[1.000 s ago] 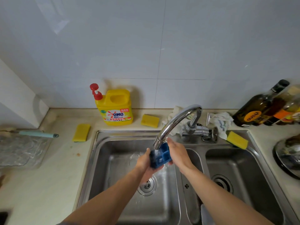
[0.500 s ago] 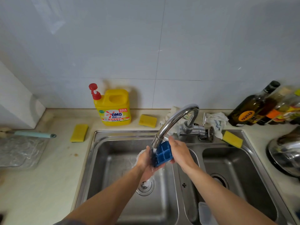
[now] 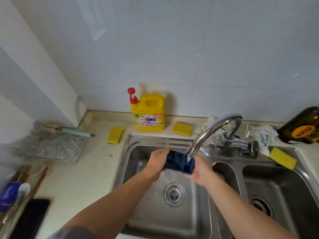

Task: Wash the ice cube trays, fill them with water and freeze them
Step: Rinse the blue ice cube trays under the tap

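A small blue ice cube tray (image 3: 178, 163) is held level over the left basin of the steel sink (image 3: 131, 149), cells facing up. My left hand (image 3: 158, 163) grips its left end and my right hand (image 3: 201, 171) holds its right end from below. Water runs from the chrome tap (image 3: 212, 130) into the cells at the tray's right end and splashes down toward the drain (image 3: 174, 194).
A yellow detergent jug (image 3: 149, 112) stands behind the sink, with yellow sponges (image 3: 114, 135) around it. A clear plastic tray (image 3: 51, 147) and a brush lie on the left counter. A dark bottle (image 3: 302, 128) and crumpled cloths (image 3: 260, 135) sit at the right. A phone (image 3: 29, 219) lies near the front left.
The tray was held nearly upright under the spout; now both hands have turned it level with the cells up. The camera has swung left, showing more of the left counter.
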Tool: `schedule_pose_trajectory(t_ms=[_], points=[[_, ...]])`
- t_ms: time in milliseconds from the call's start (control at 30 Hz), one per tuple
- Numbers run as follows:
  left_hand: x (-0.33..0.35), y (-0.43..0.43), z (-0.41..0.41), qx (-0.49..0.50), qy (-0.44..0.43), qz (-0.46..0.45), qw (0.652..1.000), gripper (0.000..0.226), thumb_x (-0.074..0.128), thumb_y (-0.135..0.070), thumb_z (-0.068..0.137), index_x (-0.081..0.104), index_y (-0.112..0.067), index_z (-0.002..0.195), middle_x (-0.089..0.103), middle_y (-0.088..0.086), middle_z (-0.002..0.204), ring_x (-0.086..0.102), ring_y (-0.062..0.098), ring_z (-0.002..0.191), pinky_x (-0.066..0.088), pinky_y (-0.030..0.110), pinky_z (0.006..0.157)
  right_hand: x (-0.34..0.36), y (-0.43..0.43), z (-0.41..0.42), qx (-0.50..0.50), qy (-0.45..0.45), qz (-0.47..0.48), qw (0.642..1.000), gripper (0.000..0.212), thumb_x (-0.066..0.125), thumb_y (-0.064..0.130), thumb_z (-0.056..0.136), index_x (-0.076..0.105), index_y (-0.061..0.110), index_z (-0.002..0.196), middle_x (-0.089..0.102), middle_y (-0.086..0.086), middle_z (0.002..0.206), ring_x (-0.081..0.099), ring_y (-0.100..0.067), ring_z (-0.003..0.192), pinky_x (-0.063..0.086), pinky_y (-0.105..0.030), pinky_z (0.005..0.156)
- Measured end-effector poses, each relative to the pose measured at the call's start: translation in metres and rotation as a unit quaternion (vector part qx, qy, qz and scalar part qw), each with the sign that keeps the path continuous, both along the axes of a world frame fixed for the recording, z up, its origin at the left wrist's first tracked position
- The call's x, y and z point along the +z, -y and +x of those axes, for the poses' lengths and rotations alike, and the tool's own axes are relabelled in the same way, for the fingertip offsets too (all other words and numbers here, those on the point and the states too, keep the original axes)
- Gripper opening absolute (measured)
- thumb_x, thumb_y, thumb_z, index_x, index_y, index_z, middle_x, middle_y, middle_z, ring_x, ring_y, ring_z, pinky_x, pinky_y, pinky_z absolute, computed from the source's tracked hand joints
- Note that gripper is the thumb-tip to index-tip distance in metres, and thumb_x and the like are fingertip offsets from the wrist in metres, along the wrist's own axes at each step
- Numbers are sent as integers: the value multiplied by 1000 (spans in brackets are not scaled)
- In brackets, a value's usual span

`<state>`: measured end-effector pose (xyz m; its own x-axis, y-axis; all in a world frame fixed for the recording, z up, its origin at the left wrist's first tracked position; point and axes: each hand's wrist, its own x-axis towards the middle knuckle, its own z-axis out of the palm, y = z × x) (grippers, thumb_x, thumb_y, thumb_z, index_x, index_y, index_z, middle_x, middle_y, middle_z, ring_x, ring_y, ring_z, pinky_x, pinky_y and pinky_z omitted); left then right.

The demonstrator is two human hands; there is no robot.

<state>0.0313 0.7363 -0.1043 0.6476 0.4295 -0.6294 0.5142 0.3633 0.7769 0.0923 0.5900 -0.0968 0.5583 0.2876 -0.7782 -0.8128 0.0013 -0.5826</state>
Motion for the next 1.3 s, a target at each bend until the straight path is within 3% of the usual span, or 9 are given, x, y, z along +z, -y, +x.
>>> schedule_pose_trajectory(t_ms=[67, 167, 333, 500, 700, 967, 1067, 1200, 1300], points=[[8, -6, -7, -5, 3, 18, 1000, 31, 61, -40, 99, 74, -13, 93, 74, 10, 97, 71, 21, 87, 59, 34, 73, -7, -8, -2, 5, -13, -7, 1000, 27, 41, 20, 107, 64, 7, 107, 74, -19, 103, 71, -35, 89, 62, -41, 63], [16, -12, -15, -23, 1, 48, 999, 37, 58, -38, 100, 72, -4, 101, 68, 14, 93, 67, 24, 85, 56, 29, 61, -19, -14, -5, 28, -27, 9, 999, 28, 37, 15, 105, 63, 4, 110, 78, -18, 89, 69, -37, 95, 57, -48, 84], [24, -11, -21, -53, -4, 92, 994, 35, 57, -37, 102, 71, -5, 102, 65, 9, 89, 63, 18, 80, 53, 25, 61, -25, -18, -4, 26, -49, 41, 998, 36, 39, 28, 107, 64, 6, 119, 78, -18, 97, 68, -38, 104, 57, -41, 70], [30, -2, -14, -65, 5, 96, 993, 32, 58, -32, 102, 71, -3, 107, 69, 15, 98, 64, 24, 93, 56, 49, 94, -19, -13, 1, -8, -57, 40, 998, 31, 37, 21, 105, 62, 3, 112, 77, -20, 82, 68, -38, 96, 57, -41, 64], [31, 11, -2, -69, 5, 93, 993, 23, 59, -28, 101, 72, -9, 102, 72, 19, 110, 66, 27, 98, 57, 50, 96, -9, 1, 9, -27, -26, 27, 999, 27, 45, 28, 103, 62, 9, 113, 75, -20, 99, 70, -37, 87, 55, -38, 64], [15, 31, 14, -62, -5, 11, 998, 28, 53, -22, 103, 73, -3, 109, 73, 14, 97, 68, 25, 90, 61, 34, 74, 0, 36, 14, -55, -16, 12, 998, 46, 50, 49, 103, 63, 9, 121, 72, -19, 116, 68, -38, 108, 57, -47, 87], [9, 40, 20, -46, -29, -15, 998, 29, 52, -21, 100, 71, -2, 110, 71, 18, 104, 68, 29, 96, 60, 33, 67, 6, 49, 13, -62, -9, 7, 998, 48, 48, 51, 104, 60, 10, 126, 69, -19, 121, 67, -38, 110, 54, -45, 82], [1, 53, 23, -20, -26, -93, 995, 37, 45, -33, 107, 67, -4, 114, 70, 22, 113, 69, 37, 105, 60, 50, 89, 20, 62, 15, -65, 1, -16, 998, 52, 44, 51, 105, 60, 5, 123, 70, -21, 114, 69, -37, 102, 54, -47, 73], [-2, 63, 25, -13, -16, -144, 989, 44, 44, -40, 107, 67, -4, 116, 72, 24, 112, 71, 39, 102, 61, 50, 87, 32, 70, 14, -65, 15, -19, 998, 48, 47, 47, 105, 59, 3, 122, 70, -21, 113, 71, -36, 97, 56, -47, 70]])
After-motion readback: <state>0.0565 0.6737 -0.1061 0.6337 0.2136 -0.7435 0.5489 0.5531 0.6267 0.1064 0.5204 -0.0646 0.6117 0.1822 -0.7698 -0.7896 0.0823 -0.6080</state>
